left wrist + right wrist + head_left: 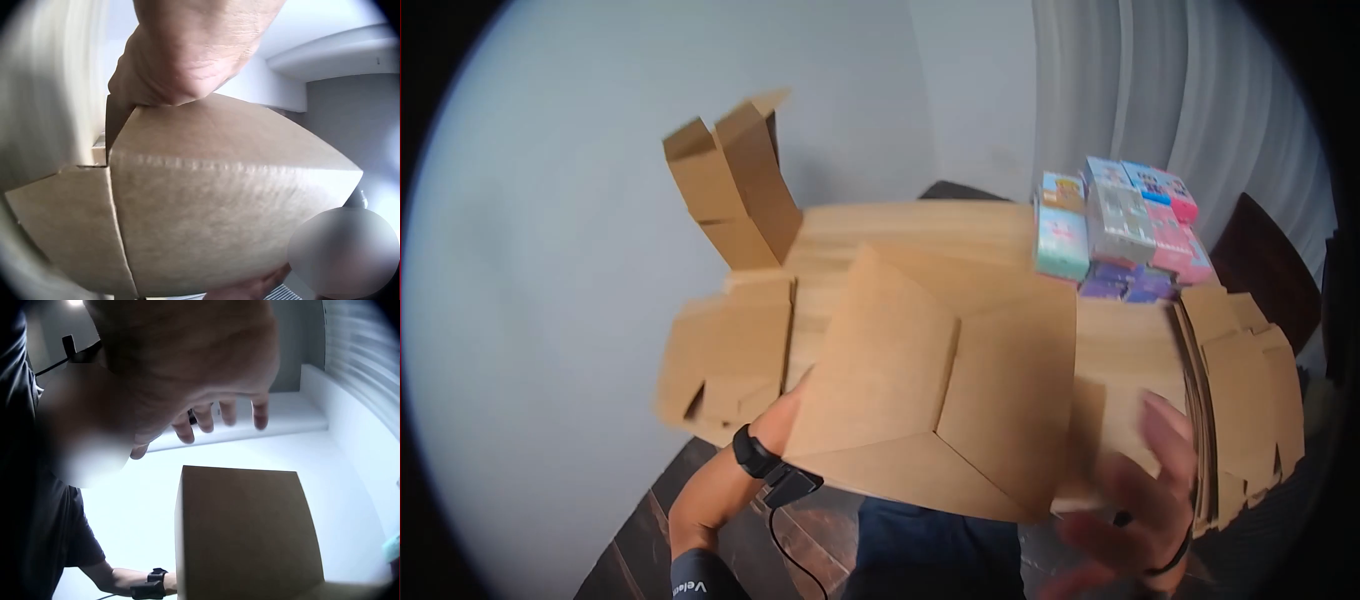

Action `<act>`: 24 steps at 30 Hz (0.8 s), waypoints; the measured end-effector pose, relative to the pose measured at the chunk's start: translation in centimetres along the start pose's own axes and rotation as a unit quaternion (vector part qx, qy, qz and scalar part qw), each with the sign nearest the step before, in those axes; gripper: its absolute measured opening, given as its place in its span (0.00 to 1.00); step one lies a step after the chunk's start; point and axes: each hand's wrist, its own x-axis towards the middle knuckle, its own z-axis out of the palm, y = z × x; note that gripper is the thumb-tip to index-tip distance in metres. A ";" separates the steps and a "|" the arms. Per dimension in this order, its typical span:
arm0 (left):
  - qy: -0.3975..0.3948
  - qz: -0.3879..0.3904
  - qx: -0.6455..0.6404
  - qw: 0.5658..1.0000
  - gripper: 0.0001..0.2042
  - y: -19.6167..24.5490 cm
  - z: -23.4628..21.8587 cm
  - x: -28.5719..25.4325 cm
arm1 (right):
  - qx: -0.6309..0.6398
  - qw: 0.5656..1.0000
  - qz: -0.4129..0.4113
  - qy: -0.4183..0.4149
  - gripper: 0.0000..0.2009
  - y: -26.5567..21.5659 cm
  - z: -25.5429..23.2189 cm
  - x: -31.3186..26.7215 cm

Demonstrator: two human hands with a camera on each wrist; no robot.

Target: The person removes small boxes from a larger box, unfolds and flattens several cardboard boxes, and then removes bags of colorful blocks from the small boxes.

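A brown cardboard box [890, 370] is held up over the front of the table, its flap panels meeting in folded seams toward the head camera. My left hand [184, 65] grips it at one edge, as the left wrist view shows; in the head view most of that hand is hidden behind the cardboard. To the right of the box, my right hand [1135, 490] is blurred, its fingers spread and holding nothing. From the right wrist, those loosely extended fingers [259, 412] appear above the box [250, 531], with a gap between.
Folded cardboard boxes lie at the table's left [735, 345], and a flat stack [1250, 400] sits at the right edge. A partly unfolded carton [735, 185] stands at the back left. Several colourful small packages [1120, 225] are piled at the back right of the wooden table [920, 225].
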 end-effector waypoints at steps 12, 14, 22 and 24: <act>-0.141 -0.049 0.353 0.923 0.48 1.7 2.0 -3.7 | 0.268 0.920 0.034 -0.284 0.13 -0.2 9.1 0.6; -0.150 0.010 0.374 0.915 0.49 0.1 2.1 -3.7 | 0.298 0.924 0.055 -0.232 0.04 0.3 9.9 -0.3; -0.123 0.058 0.484 0.865 0.42 -1.7 2.6 -3.9 | 0.243 0.893 0.026 -0.378 0.05 1.4 9.3 2.7; -0.123 0.061 0.487 0.863 0.40 -1.7 2.8 -4.0 | 0.210 0.866 -0.003 -0.453 0.06 1.6 9.8 3.2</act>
